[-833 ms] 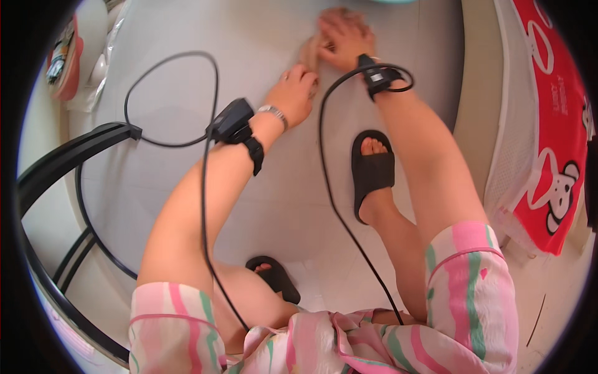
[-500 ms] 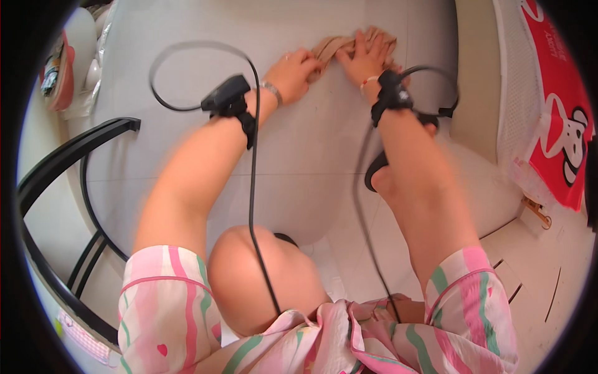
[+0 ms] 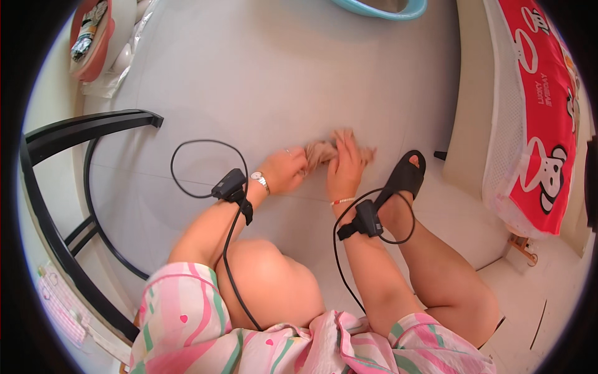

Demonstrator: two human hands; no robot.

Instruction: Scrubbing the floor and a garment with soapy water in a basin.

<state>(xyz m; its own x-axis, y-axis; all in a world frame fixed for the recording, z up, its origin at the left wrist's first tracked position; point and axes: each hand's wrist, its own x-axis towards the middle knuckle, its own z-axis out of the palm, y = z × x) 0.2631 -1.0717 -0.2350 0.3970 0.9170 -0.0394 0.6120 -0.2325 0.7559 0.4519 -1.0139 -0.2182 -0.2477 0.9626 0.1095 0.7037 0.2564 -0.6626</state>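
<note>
While hands [image 3: 346,169] touch rag [image 3: 321,153], red cloth [image 3: 534,128] bears white lettering [image 3: 544,90].

The cloth [image 3: 319,152] was blurred and only partly visible.
From my distant place I saw its brown folds smeared, and partly covered by the right hand [image 3: 344,171], whose fingertips were also blurred. The left hand [image 3: 283,172] hid its own fingertips from me. The blue basin [image 3: 408,12] and the pink container [image 3: 94,73] continued beyond the view's top edge, so I could not tell what the basin held.
</note>
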